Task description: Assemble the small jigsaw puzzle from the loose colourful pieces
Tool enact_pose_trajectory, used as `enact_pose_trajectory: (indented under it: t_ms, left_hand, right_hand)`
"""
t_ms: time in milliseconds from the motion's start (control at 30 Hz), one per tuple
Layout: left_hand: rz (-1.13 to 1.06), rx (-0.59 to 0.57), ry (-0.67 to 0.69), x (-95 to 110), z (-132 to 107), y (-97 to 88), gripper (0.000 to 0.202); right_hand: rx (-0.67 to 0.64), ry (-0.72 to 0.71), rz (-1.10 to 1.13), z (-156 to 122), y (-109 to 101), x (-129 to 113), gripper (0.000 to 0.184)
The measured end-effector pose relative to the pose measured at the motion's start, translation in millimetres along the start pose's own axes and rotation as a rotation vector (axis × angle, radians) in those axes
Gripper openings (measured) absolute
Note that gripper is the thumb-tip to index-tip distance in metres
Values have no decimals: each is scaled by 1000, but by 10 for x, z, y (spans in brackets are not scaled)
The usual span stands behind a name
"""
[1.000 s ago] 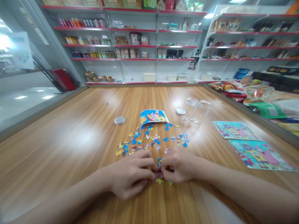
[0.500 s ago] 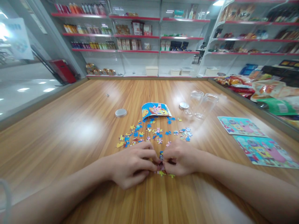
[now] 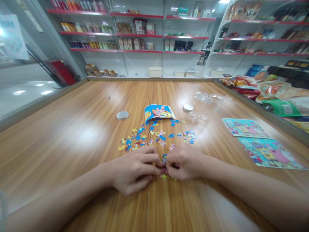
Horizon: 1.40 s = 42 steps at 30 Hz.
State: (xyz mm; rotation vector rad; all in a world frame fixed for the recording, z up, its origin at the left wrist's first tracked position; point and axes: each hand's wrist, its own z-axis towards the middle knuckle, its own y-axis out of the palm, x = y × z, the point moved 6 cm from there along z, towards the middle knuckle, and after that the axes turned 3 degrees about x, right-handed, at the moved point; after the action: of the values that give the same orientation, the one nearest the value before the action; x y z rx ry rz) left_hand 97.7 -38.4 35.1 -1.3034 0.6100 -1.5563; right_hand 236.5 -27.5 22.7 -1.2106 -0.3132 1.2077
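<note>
My left hand and my right hand meet over a small group of puzzle pieces near the front of the table. Both hands have their fingers bent and their tips pressed onto the pieces, which they partly hide. A blue piece shows between the hands at the top. Beyond them lie several loose puzzle pieces in blue, yellow and pink. Behind those stands a curved picture card with cartoon figures.
A silver lid lies at left and another lid beside two clear jars. Two finished-looking cartoon puzzle pictures lie at right. Snack bags are heaped past the table's right edge. Shelves stand behind.
The view has shifted slightly, so everything sits a little further left and up. Both hands stay together over the same pieces, with hardly any movement of the fingers.
</note>
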Motion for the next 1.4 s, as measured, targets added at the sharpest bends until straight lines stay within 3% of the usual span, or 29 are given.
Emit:
enact_pose_trajectory:
  t_ms: [400, 667, 1100, 1400]
  left_hand:
    - [29, 21, 22, 9, 0, -20, 43]
    - [11, -32, 16, -3, 0, -19, 46]
    - [-22, -38, -27, -83, -13, -42, 27]
    - [-10, -57, -43, -93, -31, -12, 25]
  right_hand:
    - [10, 1, 27, 9, 17, 10, 15]
    - [-3, -20, 30, 28, 10, -7, 17]
    - [5, -25, 74, 29, 33, 25, 15]
    - [-3, 2, 80, 8, 33, 24, 13]
